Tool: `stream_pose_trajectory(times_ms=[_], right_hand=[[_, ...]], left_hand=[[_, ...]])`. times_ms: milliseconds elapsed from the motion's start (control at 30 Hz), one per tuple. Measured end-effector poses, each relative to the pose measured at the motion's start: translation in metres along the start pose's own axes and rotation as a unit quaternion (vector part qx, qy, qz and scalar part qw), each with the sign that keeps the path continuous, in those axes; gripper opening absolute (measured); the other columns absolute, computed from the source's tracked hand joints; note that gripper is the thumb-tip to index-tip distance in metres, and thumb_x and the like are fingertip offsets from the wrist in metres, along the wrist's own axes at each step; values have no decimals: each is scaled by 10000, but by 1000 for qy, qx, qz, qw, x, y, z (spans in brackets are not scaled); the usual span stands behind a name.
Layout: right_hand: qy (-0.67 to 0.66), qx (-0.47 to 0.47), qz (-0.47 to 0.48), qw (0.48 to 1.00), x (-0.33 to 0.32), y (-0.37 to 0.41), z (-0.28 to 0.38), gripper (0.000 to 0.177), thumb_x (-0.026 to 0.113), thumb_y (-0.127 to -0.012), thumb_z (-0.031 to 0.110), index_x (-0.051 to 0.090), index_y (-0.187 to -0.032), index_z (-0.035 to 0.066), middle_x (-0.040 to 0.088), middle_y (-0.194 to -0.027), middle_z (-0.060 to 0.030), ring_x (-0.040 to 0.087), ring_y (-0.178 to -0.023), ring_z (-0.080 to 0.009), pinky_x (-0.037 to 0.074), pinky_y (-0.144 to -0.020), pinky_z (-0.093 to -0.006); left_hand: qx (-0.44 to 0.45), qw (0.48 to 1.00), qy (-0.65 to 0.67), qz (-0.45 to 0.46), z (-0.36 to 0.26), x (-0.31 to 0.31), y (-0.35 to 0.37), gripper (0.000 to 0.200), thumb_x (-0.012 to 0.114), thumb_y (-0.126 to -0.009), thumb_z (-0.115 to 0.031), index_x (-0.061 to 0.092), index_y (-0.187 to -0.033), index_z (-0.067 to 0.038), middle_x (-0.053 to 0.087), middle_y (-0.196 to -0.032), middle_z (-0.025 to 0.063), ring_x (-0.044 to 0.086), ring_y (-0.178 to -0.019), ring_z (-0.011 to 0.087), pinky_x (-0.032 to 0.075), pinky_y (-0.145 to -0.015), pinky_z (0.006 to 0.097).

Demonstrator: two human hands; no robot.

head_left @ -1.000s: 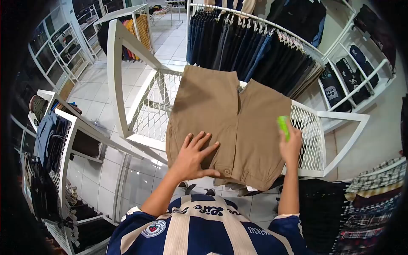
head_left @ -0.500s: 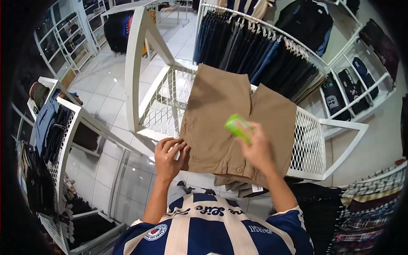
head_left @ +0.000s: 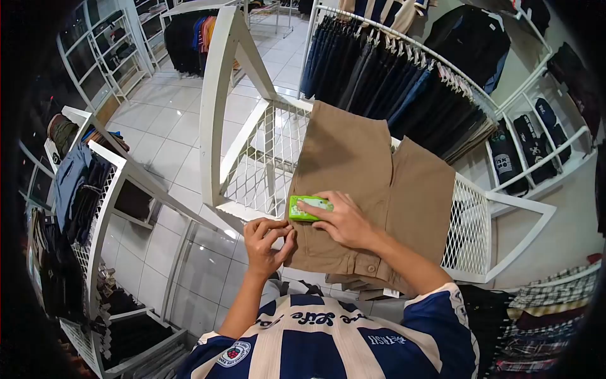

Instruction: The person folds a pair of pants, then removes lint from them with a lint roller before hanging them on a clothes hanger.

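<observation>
A pair of brown shorts (head_left: 344, 151) lies spread on a white mesh rack shelf (head_left: 249, 170), its waistband with a button towards me. My right hand (head_left: 347, 221) is closed on a small bright green and white block-shaped item (head_left: 298, 211), whose exact kind I cannot make out. It rests flat on the left part of the shorts, near the side edge. At that edge, my left hand (head_left: 268, 243) pinches the fabric near the waistband. More folded garments (head_left: 363, 287) show beneath the shorts, with a white tag hanging out.
Behind the shelf, dark trousers (head_left: 372, 69) hang on a curved rail. A white upright frame (head_left: 218, 101) rises at the shelf's left. Rolled dark garments (head_left: 505, 158) fill a rack at right; plaid shirts (head_left: 549, 322) hang at lower right. Another clothes rack (head_left: 104, 183) stands at left.
My right hand has moved left and down onto the shorts with the green item, from above their middle to the left edge. My left hand stays at that edge. The view has shifted slightly.
</observation>
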State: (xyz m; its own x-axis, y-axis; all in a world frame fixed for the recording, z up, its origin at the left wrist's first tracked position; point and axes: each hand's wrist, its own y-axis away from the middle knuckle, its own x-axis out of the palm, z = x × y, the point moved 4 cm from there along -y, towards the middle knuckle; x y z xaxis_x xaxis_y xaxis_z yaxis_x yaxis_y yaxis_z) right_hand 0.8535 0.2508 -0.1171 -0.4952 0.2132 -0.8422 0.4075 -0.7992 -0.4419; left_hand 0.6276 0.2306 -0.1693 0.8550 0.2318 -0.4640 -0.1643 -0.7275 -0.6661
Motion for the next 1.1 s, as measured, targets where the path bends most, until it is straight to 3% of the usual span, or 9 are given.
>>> stream_pose_trajectory(times_ms=[33, 100, 233, 433, 633, 800, 867, 900, 1100], right_hand=[[37, -88, 29, 995, 10, -1, 2, 481, 740, -877, 156, 570, -1307, 24, 607, -1233, -241, 622, -1105, -383, 504, -936, -434], [-9, 193, 31, 981, -9, -23, -77, 475, 733, -885, 160, 579, -1312, 22, 614, -1220, -260, 635, -1084, -395, 515, -894, -437], [248, 303, -160, 906, -41, -37, -198, 408, 701, -898, 173, 670, -1302, 133, 625, -1173, -201, 603, -1065, -383, 498, -892, -480], [18, -17, -7, 1000, 24, -73, -112, 466, 739, -871, 199, 668, -1329, 158, 628, -1183, -198, 585, -1117, -381, 470, -961, -488], [283, 359, -127, 880, -46, -70, -254, 385, 719, -890, 221, 704, -1270, 159, 632, -1148, -196, 589, -1085, -371, 459, -926, -500], [-117, 195, -88, 970, -29, -27, -48, 365, 775, -847, 221, 728, -1186, 93, 627, -1170, -223, 617, -1066, -387, 495, -925, -461], [-38, -52, 20, 998, -11, 8, 13, 372, 766, -853, 232, 720, -1187, 76, 621, -1181, -234, 618, -1090, -382, 489, -945, -473], [-32, -43, 13, 999, -14, 18, 4, 372, 766, -853, 232, 720, -1187, 76, 621, -1181, -234, 618, -1090, -382, 489, -945, -473], [309, 367, -139, 866, -101, 111, -124, 399, 703, -896, 192, 697, -1289, 122, 622, -1150, -173, 584, -1073, -388, 458, -947, -483]], left_hand=[[1, 1000, 1, -1, 0, 0, -1, 158, 847, -723, -94, 770, -858, -123, 732, -932, 7, 602, -954, 239, 433, -890, 385], [-2, 1000, -1, 8, -1, -2, -2, 158, 846, -718, -94, 770, -852, -125, 730, -933, 3, 593, -960, 236, 429, -888, 379], [-11, 1000, 7, 17, 1, -2, -1, 154, 852, -710, -102, 769, -838, -126, 726, -933, -4, 583, -964, 230, 426, -886, 377], [-5, 1000, 2, 17, 2, 0, -3, 173, 855, -698, -96, 774, -847, -129, 724, -911, -11, 583, -950, 217, 413, -874, 363], [-4, 1000, 7, 23, 3, -1, -1, 169, 853, -700, -94, 770, -843, -127, 723, -928, -5, 589, -945, 227, 420, -871, 367], [-8, 1000, 8, 15, 4, -1, -1, 159, 851, -706, -96, 769, -840, -118, 722, -892, 7, 589, -937, 228, 420, -873, 373], [5, 1000, 15, 19, 3, 1, -1, 158, 851, -707, -96, 769, -841, -116, 722, -886, 10, 588, -933, 228, 418, -874, 374], [1, 1000, 9, 15, 3, 1, -1, 156, 850, -710, -96, 770, -843, -112, 722, -887, 14, 586, -930, 230, 416, -877, 374], [-1, 1000, 11, 12, 0, 2, -2, 141, 836, -728, -80, 767, -851, -81, 719, -888, 40, 580, -932, 239, 413, -893, 383]])
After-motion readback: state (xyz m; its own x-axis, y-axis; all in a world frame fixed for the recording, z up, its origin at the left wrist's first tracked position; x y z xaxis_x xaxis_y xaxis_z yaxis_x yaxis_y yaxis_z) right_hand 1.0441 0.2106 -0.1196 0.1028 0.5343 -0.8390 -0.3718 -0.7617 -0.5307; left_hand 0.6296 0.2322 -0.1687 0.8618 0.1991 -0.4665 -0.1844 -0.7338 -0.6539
